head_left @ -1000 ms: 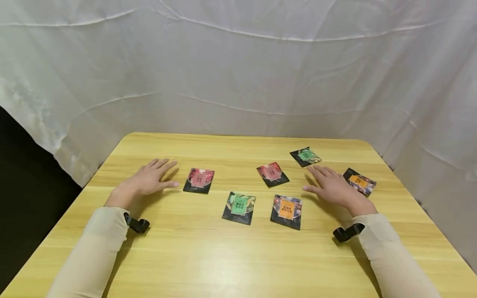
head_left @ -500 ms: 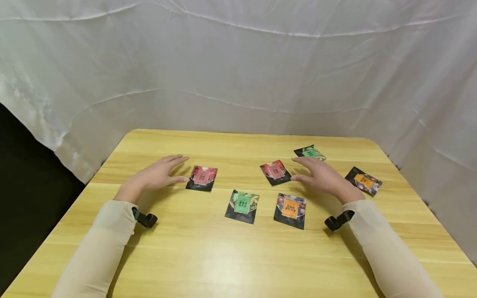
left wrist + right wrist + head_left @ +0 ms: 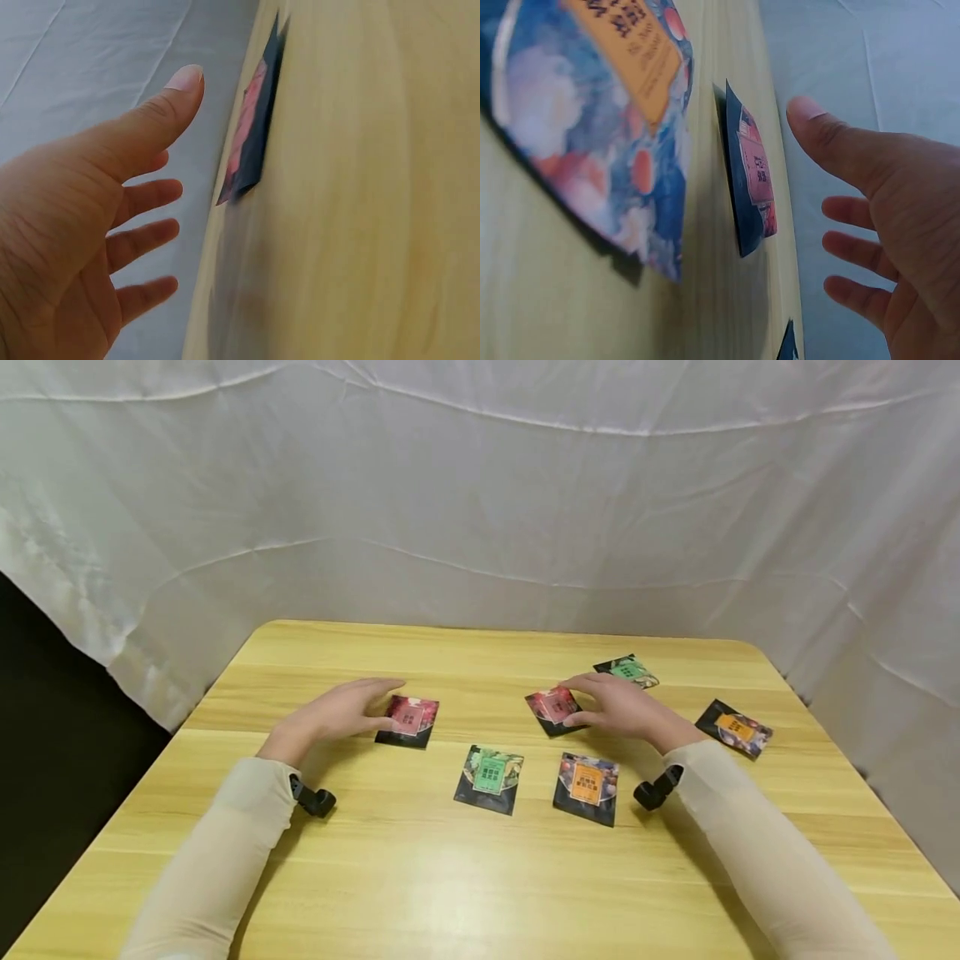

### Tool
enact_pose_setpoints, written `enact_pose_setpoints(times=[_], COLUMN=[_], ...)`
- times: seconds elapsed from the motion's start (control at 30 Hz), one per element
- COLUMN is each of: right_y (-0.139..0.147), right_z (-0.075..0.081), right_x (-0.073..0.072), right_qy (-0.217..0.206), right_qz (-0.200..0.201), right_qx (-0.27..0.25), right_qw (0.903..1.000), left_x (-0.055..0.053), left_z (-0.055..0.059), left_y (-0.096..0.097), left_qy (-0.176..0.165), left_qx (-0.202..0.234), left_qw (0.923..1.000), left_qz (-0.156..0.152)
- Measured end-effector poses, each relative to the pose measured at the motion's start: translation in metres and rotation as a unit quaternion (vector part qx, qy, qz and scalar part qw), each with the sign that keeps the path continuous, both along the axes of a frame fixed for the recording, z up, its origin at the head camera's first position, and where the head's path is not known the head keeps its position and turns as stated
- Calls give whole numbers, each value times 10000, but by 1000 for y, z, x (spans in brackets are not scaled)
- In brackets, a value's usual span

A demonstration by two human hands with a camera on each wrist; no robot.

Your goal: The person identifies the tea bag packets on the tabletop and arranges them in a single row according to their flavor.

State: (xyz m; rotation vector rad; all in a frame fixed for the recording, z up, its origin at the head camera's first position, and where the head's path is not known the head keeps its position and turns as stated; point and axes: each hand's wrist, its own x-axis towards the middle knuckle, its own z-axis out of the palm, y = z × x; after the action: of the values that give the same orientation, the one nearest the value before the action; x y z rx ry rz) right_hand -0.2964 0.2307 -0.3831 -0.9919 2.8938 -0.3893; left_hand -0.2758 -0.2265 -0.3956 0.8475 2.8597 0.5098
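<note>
My left hand (image 3: 341, 710) hovers at the left side of a red-and-black sachet (image 3: 417, 720), its thumb and fingers spread apart. The left wrist view shows a gap between that thumb and the sachet (image 3: 255, 127). Over the right part of a second red-and-black sachet (image 3: 549, 710) is my right hand (image 3: 622, 708), fingers slightly bent and parted from the thumb. In the right wrist view, this sachet (image 3: 751, 172) lies on the table apart from the hand (image 3: 900, 217). Neither hand holds anything.
Nearer to me on the wooden table (image 3: 390, 877) lie a green-labelled sachet (image 3: 489, 778) and an orange-labelled sachet (image 3: 587, 787). Another green-labelled sachet (image 3: 628, 671) lies behind my right hand, and another orange-labelled one (image 3: 735, 728) to its right. A pale curtain (image 3: 480, 510) hangs behind.
Both hands have moved inward: the left rightwards to the left red sachet, the right leftwards over the other red sachet. The sachets have stayed in place; the head view shifted slightly.
</note>
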Motion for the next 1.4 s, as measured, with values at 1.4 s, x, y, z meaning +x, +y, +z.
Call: enact_pose_setpoints(times=[1.4], right_y=[-12], right_z=[-28], right_x=[-36], right_qy=[-565], right_qz=[528], right_qx=[-148], right_qw=[9969], left_x=[-4], left_z=[-22], left_y=[23], left_qy=[13], left_qx=[276], left_qw=[9968], left_qz=[-752])
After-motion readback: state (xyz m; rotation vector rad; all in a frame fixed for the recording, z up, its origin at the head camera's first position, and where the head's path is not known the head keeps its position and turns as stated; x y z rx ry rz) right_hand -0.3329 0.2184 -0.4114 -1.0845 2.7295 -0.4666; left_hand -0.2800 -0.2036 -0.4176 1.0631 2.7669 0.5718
